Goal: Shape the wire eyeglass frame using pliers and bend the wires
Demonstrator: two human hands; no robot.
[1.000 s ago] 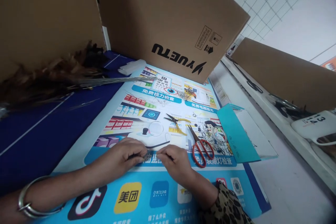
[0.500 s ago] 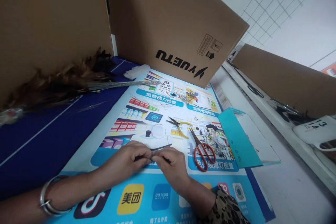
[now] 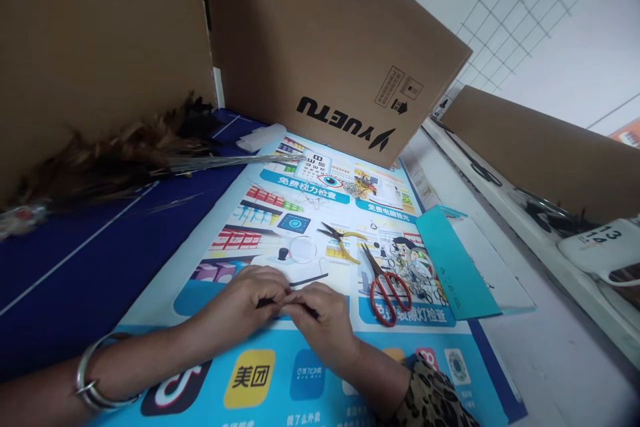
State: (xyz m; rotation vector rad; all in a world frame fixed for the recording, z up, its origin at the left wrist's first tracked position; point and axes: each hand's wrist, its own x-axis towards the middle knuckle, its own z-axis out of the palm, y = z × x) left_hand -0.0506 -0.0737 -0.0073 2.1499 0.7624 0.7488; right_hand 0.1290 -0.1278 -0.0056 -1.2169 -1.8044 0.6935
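Note:
My left hand [image 3: 263, 293] and my right hand [image 3: 323, 317] meet fingertip to fingertip over the printed poster [image 3: 320, 213]. Both are closed in a pinch; whatever is between the fingers is too small and hidden to name. Just beyond my fingertips shows a thin dark strip [image 3: 311, 279]; whether I am holding it I cannot tell. Past my hands lie small pliers [image 3: 341, 237] with yellow handles, jaws apart. To the right of them are scissors [image 3: 381, 273] with red handles, partly spread.
Right of the scissors lies a tangle of thin wire pieces [image 3: 423, 270], beside an open teal box [image 3: 457, 273]. Brown feathery material [image 3: 115, 153] and a bundle of long thin wires [image 3: 225, 161] lie at the left. A large cardboard box [image 3: 320, 33] stands behind.
My hands stay in nearly the same place, with the fingers shifted slightly closer together. A thin curled end that stood up beyond my fingers no longer shows.

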